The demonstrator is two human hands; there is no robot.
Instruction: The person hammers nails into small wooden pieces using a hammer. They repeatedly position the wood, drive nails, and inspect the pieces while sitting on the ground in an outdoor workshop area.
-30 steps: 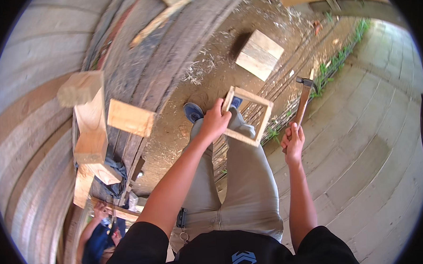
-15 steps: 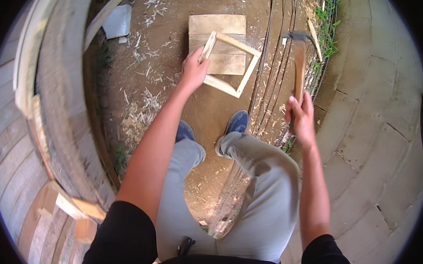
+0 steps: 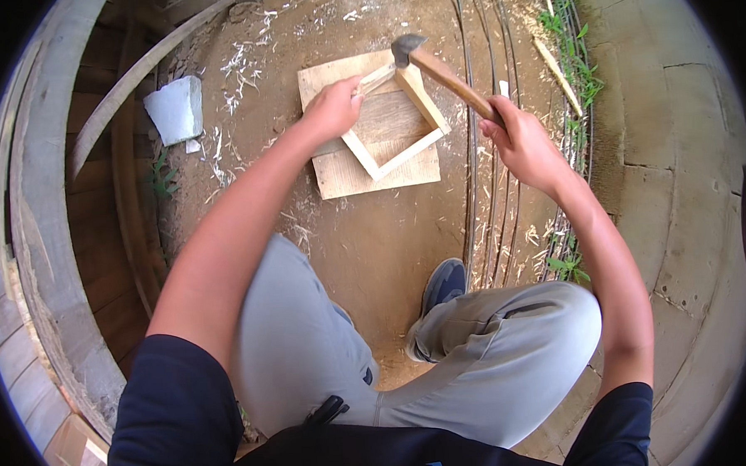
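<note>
My left hand [image 3: 334, 108] grips the left side of a square wooden frame [image 3: 421, 98], made of pale strips. The frame is over a low board of planks [image 3: 366, 65], turned so that one corner points away from me. My right hand [image 3: 523, 139] is wrapped round the wooden handle of a hammer [image 3: 454, 81]. The hammer's dark metal head is at the frame's far corner; whether it touches the wood I cannot tell.
A pale stone block [image 3: 174, 111] lies on the dirt at the left, near a curved wooden strip [image 3: 137, 72]. Dark cables [image 3: 462, 29] run along the right, beside green weeds [image 3: 568, 268] and a brick wall [image 3: 668, 137]. Wood shavings [image 3: 241, 64] litter the ground.
The hammer has swung from the right to the frame's far corner. The frame has come down over the plank board and turned. My knees have bent, bringing the view lower.
</note>
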